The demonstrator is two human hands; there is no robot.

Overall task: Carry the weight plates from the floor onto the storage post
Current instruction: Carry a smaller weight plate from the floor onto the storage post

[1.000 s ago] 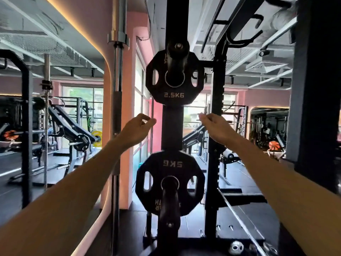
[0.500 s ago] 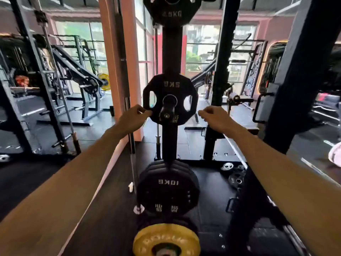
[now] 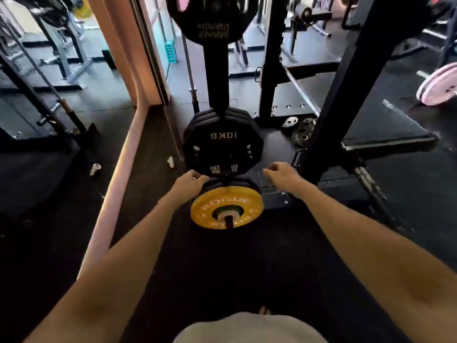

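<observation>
Both arms reach down toward the bottom of the storage post (image 3: 215, 70); left hand (image 3: 189, 185) has fingers curled at the left edge of the dark plates (image 3: 231, 182) sitting just behind the yellow plate (image 3: 226, 207), looks like touching but whether it grips I cannot tell; right hand (image 3: 282, 175) is loosely curled, holding nothing, hovering just right of the same stack; yellow plate count one, lettered face toward camera, a peg through its hub, low near the floor (image 3: 222, 263); above it a stack of black 10KG plates (image 3: 222, 147) on a peg, about four edges visible at the top, exact count unclear; one more black plate (image 3: 212, 21) higher up the post, cut off by the frame; judgement: task well along, several plates already racked; what is left seems to be the small loose plates (image 3: 299, 131) lying on the floor right of the post base, one white and roughly two or three dark, too small to count surely; a pink plate (image 3: 439, 84) far right, blurred, mounting unclear; no plate carried in either hand.
</observation>
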